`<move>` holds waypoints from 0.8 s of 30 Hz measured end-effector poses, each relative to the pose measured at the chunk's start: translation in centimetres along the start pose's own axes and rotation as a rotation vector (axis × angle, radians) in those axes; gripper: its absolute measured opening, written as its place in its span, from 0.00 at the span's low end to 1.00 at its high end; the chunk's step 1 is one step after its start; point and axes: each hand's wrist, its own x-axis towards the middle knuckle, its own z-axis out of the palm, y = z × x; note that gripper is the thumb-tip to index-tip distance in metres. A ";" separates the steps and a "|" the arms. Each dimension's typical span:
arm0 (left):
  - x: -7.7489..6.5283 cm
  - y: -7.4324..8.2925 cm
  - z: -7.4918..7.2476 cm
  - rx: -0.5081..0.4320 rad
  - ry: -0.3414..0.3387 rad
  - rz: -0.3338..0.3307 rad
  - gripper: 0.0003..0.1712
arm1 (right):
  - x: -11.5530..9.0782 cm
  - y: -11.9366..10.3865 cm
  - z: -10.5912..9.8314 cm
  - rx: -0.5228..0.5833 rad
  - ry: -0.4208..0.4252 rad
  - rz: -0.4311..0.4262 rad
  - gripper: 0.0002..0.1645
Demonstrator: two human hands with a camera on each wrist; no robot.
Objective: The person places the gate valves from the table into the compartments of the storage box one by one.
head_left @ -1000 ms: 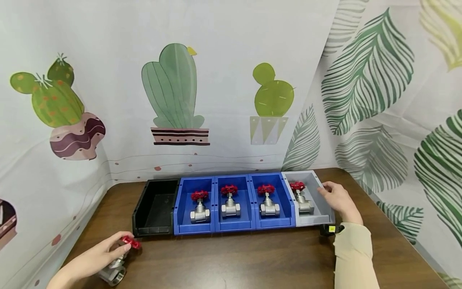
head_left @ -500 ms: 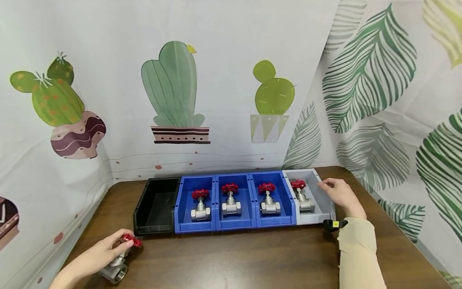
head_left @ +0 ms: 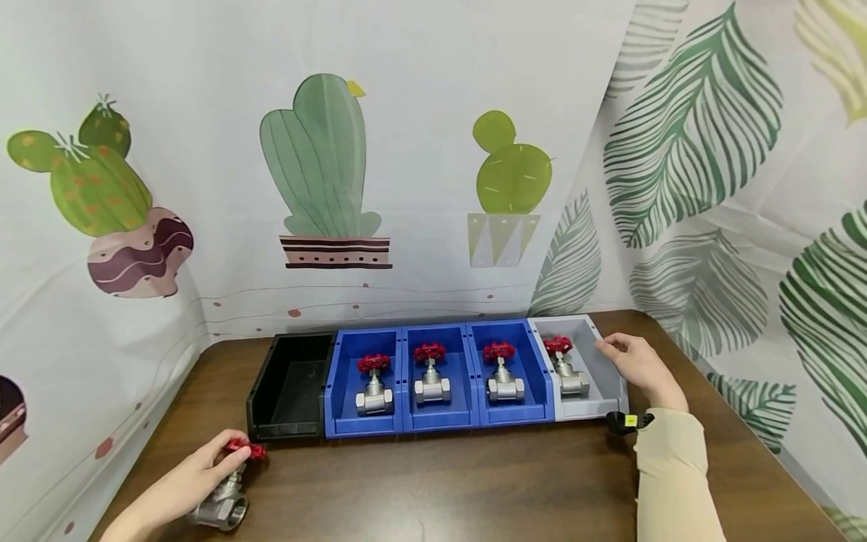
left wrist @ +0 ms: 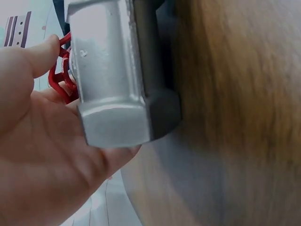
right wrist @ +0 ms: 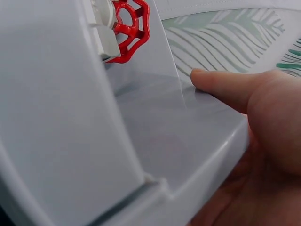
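My left hand (head_left: 193,478) pinches the red handwheel of a metal gate valve (head_left: 220,506) at the table's left front, close to the black bin. In the left wrist view, the thumb touches the red handwheel (left wrist: 63,75), and the hexagonal-ended valve body (left wrist: 110,94) hides part of the fingers. At the far right, my right hand (head_left: 640,369) grips the right wall of a grey bin (head_left: 603,365). The right wrist view has the thumb (right wrist: 221,87) over that wall and the other fingers outside, partly hidden. Inside the grey bin lies another gate valve (head_left: 569,376).
A black bin (head_left: 294,391) stands at the row's left end, with nothing seen inside. Between it and the grey bin, three blue bins (head_left: 369,429) each hold a red-wheeled gate valve (head_left: 431,384). The wooden table (head_left: 433,482) reaches a printed cloth backdrop (head_left: 420,150) behind.
The body of the held valve has swung slightly to the right beneath my left hand. My right hand stays on the grey bin's wall, its wrist a little changed. The view has shifted slightly.
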 end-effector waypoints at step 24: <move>0.2 4.7 -0.8 0.035 0.175 0.131 0.13 | -0.1 -0.1 0.0 0.000 -0.010 -0.006 0.25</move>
